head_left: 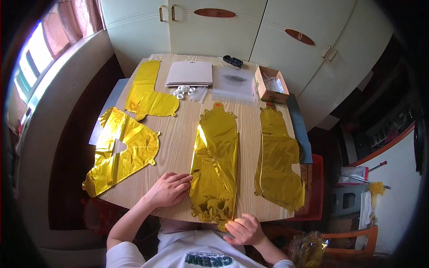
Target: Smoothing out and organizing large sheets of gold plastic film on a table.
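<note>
**Four gold foil balloons flat on the desk; both hands on the centre one**

Landmark: the centre balloon (214,165), a long, deflated gold foil shape lying lengthwise on the wooden desk (176,138), its near end at the desk's front edge.

Far left of the centre balloon: a gold balloon with a triangular cut-out (120,154), overhanging the desk's left edge. Behind it, still left of the centre balloon, an L-shaped gold balloon (147,91). All appear spread flat, probably so the shapes stay apart and uncreased.

Just left of the centre balloon: left hand (169,190), palm down on the desk, fingers together and extended, tips touching the balloon's left edge, seemingly steadying it.

Beyond the centre balloon's far end: a grey card stack (190,73), a cluster of small white rings (183,90) (too small to count), a clear plastic sheet (233,80), a small black object (233,60).

At the centre balloon's near end: right hand (245,230), fingers curled, apparently pinching the foil's bottom tab.

Right of the centre balloon: a fourth gold balloon (277,161), flat; behind it an open cardboard box (271,85).

Count: gold balloons 4; box 1; card stack 1.
</note>
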`<state>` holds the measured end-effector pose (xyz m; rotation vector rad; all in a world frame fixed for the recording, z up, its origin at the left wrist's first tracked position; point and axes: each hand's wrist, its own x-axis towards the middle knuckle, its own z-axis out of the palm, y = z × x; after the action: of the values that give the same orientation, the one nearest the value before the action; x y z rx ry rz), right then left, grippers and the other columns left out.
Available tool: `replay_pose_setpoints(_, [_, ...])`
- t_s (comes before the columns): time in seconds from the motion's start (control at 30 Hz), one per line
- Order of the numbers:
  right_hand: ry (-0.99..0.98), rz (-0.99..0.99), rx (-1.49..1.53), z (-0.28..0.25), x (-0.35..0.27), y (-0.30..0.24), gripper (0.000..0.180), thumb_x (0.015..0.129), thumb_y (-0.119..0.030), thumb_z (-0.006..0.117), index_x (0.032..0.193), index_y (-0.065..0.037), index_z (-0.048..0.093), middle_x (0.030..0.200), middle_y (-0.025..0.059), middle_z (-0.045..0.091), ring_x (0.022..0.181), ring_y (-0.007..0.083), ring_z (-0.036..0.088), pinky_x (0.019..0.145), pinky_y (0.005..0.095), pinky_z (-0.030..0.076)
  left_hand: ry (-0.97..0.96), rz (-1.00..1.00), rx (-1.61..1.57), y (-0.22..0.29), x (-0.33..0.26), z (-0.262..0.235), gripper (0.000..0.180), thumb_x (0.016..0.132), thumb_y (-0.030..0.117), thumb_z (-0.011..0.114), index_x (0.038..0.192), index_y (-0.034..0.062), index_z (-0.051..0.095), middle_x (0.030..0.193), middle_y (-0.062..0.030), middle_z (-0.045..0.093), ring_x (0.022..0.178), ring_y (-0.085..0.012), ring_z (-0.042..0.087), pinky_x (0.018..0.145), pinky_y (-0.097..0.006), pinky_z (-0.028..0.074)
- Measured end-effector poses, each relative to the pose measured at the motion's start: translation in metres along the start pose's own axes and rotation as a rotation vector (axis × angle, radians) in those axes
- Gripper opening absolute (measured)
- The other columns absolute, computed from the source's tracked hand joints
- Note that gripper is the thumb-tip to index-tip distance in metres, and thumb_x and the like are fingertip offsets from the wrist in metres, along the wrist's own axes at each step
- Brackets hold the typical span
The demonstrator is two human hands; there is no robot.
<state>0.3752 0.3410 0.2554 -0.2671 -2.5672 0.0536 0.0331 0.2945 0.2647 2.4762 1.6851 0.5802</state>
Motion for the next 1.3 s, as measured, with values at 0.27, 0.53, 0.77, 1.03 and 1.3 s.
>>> replay_pose_setpoints(0.27, [-0.005, 0.066, 0.076, 0.016, 0.095, 0.074, 0.023, 0.087, -0.015, 0.061, 0.107, -0.005, 0.069, 0.109, 0.0099, 0.068, 0.108, 0.0244, 0.063, 0.104, 0.0444, 0.044, -0.001, -0.013, 0.012, 0.002, -0.005, -0.001, 0.027, 0.088, 0.019, 0.062, 0.110, 0.0038, 0.061, 0.129, -0.0094, 0.061, 0.123, -0.0229, 0.056, 0.102, -0.042, 0.040])
replay_pose_setpoints(0.53, [0.039, 0.149, 0.071, 0.095, 0.136, 0.144, 0.021, 0.085, -0.011, 0.065, 0.104, -0.003, 0.069, 0.111, 0.0116, 0.068, 0.108, 0.0277, 0.062, 0.100, 0.0416, 0.046, 0.007, 0.000, 0.021, -0.001, -0.004, 0.001, 0.028, 0.088, 0.021, 0.061, 0.112, 0.0064, 0.062, 0.132, -0.0077, 0.060, 0.124, -0.0219, 0.054, 0.102, -0.042, 0.039])
replay_pose_setpoints(0.77, [0.083, 0.160, 0.109, 0.102, 0.129, 0.142, 0.022, 0.084, -0.007, 0.065, 0.105, -0.003, 0.068, 0.110, 0.0101, 0.066, 0.106, 0.0273, 0.062, 0.097, 0.0394, 0.048, 0.025, -0.005, -0.019, -0.002, -0.003, 0.003, 0.027, 0.090, 0.020, 0.060, 0.113, 0.0057, 0.060, 0.129, -0.0087, 0.060, 0.124, -0.0224, 0.054, 0.102, -0.043, 0.039])
replay_pose_setpoints(1.03, [0.199, 0.249, 0.095, 0.100, 0.125, 0.145, 0.024, 0.087, -0.006, 0.058, 0.110, -0.002, 0.065, 0.114, 0.0134, 0.064, 0.110, 0.0303, 0.059, 0.098, 0.0403, 0.047, -0.013, -0.052, 0.109, -0.017, 0.032, 0.000, 0.050, 0.090, 0.036, 0.061, 0.129, 0.0065, 0.052, 0.143, -0.0140, 0.047, 0.135, -0.0292, 0.042, 0.108, -0.048, 0.034])
replay_pose_setpoints(1.3, [0.209, 0.602, 0.089, 0.106, 0.120, 0.152, 0.027, 0.088, -0.010, 0.055, 0.113, -0.002, 0.062, 0.121, 0.0138, 0.063, 0.115, 0.0319, 0.059, 0.100, 0.0407, 0.045, -0.083, -0.094, 0.102, -0.041, 0.058, 0.022, 0.077, 0.090, 0.057, 0.055, 0.144, 0.0056, 0.040, 0.151, -0.0205, 0.034, 0.143, -0.0345, 0.030, 0.115, -0.053, 0.022])
